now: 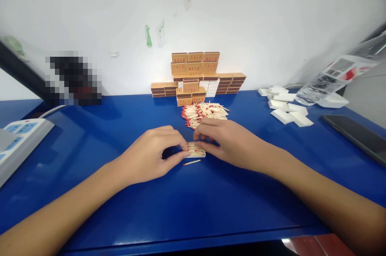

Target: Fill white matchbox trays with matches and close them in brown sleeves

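Open matchbox tray, filled with matches, sits between our hands

On the blue tabletop [199,203] we have a small white tray [201,155] directly before us, its open side up. Inside it, matches [196,151] lie lengthwise, some showing red heads. Our left hand [155,153] has its thumb and forefinger closed on the tray's left end. Our right hand [230,143] curls over the right end, thumb near the matches; we cannot tell whether those fingers grip one. Between them, our hands hide both ends of the tray.

One loose match [192,162] lies just in front of the tray, on our side. Beyond the tray we see a heap of matches [208,111], its near edge partly covered by our right hand. Behind the heap, matchboxes [194,67] stand stacked near the wall [241,18], with white pieces [212,87] among them; whether those boxes hold anything we cannot see.

To our right, more white pieces [282,116] lie loosely grouped, with a tilted clear bottle [319,81] just beside them and a dark phone [356,137] nearer us. Far to our left is a power strip [39,133], and behind it a dark pixelated patch [72,79] we cannot identify.
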`<action>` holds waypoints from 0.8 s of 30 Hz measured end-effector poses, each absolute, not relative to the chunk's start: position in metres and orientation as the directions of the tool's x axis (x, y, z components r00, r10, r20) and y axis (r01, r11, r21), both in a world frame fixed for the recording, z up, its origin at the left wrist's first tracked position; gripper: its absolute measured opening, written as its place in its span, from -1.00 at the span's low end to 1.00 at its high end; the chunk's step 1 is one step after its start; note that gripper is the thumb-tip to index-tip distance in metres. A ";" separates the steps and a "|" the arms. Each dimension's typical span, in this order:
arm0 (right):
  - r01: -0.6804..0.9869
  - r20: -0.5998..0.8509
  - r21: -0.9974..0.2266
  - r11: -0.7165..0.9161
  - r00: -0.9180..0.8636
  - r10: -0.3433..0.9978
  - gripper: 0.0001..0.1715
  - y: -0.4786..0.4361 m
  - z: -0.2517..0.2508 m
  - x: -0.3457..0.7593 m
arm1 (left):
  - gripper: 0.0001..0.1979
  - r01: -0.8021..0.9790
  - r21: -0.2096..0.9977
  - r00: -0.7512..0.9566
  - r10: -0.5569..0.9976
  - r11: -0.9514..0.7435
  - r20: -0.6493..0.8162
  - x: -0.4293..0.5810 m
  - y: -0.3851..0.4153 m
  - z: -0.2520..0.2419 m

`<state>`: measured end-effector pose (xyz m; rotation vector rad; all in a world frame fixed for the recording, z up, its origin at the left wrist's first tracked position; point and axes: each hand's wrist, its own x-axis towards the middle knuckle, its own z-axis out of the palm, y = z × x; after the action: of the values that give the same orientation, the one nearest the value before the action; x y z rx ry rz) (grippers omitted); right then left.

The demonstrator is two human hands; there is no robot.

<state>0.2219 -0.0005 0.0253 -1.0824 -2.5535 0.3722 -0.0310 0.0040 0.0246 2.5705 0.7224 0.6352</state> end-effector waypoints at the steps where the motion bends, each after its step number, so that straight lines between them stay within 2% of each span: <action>1: 0.633 0.219 -0.370 0.680 -0.652 0.726 -0.94 -0.001 0.025 0.222 | -0.89 0.383 0.479 0.763 0.563 -0.790 0.317 -0.031 0.004 0.024; 10: 0.589 0.199 -0.443 0.676 -0.670 0.715 -0.95 -0.006 0.031 0.225 | -0.90 0.394 0.481 0.758 0.573 -0.783 0.312 -0.031 0.005 0.025; 24: 0.622 0.193 -0.390 0.679 -0.666 0.721 -0.92 -0.005 0.026 0.223 | -0.89 0.385 0.479 0.763 0.564 -0.789 0.315 -0.031 0.004 0.024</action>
<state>0.2232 -0.0050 0.0265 -1.0601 -2.5625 0.4184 -0.0312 0.0044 0.0237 2.5708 0.7236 0.6362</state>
